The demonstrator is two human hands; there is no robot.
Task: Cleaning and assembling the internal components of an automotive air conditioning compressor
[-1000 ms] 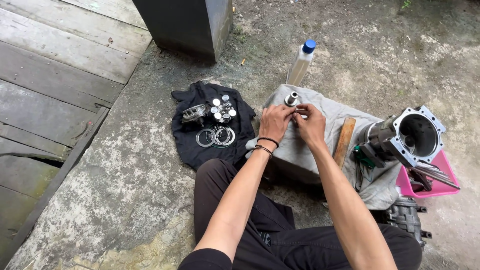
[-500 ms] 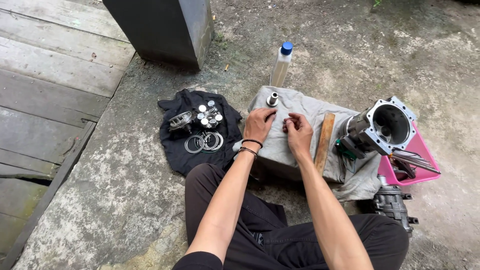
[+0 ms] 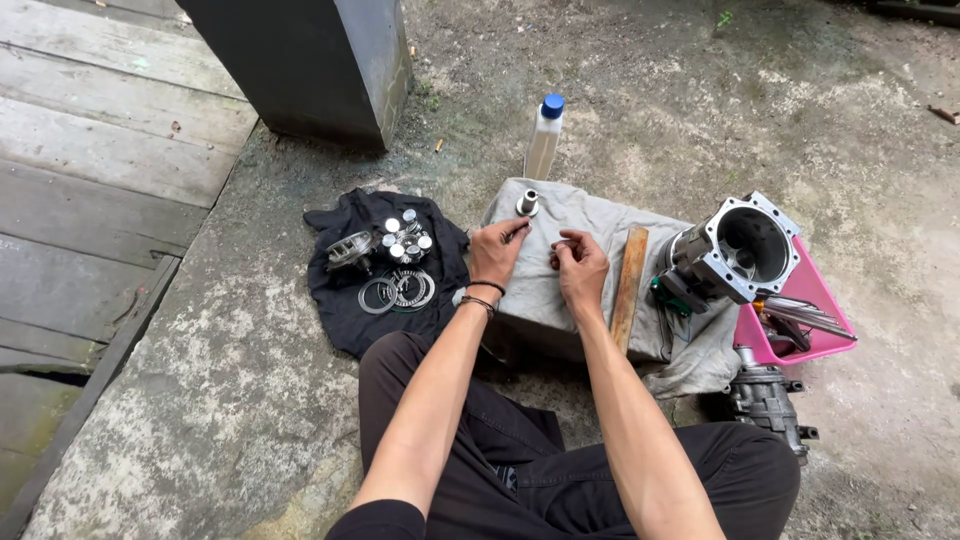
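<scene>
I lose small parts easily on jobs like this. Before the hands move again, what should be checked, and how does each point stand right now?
1. Left hand pinching a small part: cannot tell, the part is too small to make out.
2. Right hand grip on a small metal piece: cannot tell, mostly hidden by fingers.
3. Metal sleeve upright on the grey cloth: ok.
4. Rings and round parts gathered on the black cloth: ok.
5. Bottle capped and upright: ok.
6. Metal housing resting steady: cannot tell; it lies on its side at the cloth's edge.
</scene>
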